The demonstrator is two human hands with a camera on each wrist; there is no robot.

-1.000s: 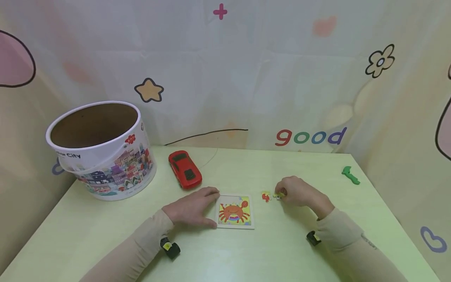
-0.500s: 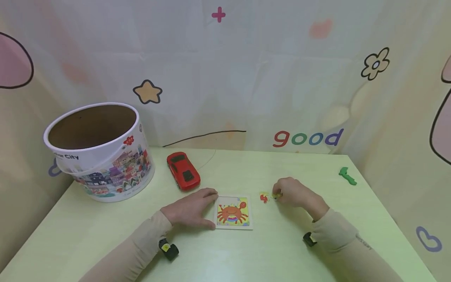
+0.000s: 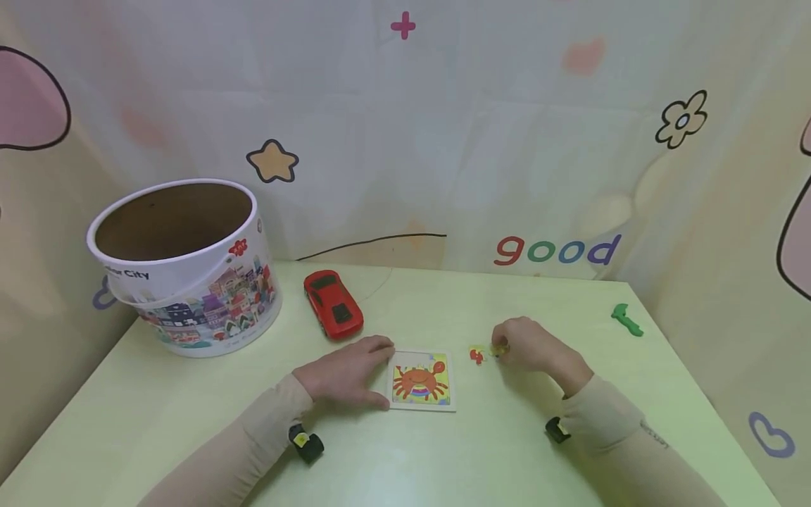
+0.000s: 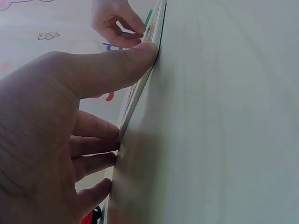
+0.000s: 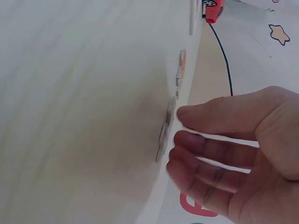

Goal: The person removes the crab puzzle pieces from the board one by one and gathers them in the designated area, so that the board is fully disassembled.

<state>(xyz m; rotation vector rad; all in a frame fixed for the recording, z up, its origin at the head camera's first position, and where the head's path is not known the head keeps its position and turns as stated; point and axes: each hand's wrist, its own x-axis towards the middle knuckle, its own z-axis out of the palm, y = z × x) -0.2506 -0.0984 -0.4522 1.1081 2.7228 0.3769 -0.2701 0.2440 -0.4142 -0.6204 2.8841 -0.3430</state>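
Observation:
A small framed crab puzzle [image 3: 421, 380] lies flat on the table, a bare patch at the upper left of its picture. My left hand [image 3: 345, 373] rests along its left side, thumb at the near corner and index finger at the far corner. In the left wrist view the thumb [image 4: 112, 70] is stretched out to the frame's edge. My right hand [image 3: 532, 352] reaches down to a yellow puzzle piece [image 5: 166, 130] on the table. Its fingertips are right at the piece, loosely bent. A red and yellow puzzle piece [image 3: 477, 355] lies just left of it.
A red toy car [image 3: 334, 305] stands behind the left hand. At the back left is a large white bucket [image 3: 209, 303] with a city print. Near the table's right edge lies a green toy part [image 3: 627, 320]. A printed curtain [image 3: 405, 155] hangs behind the table [image 3: 405, 458].
My right hand has shifted slightly left over the yellow puzzle piece and covers more of it. The left hand keeps its place at the frame.

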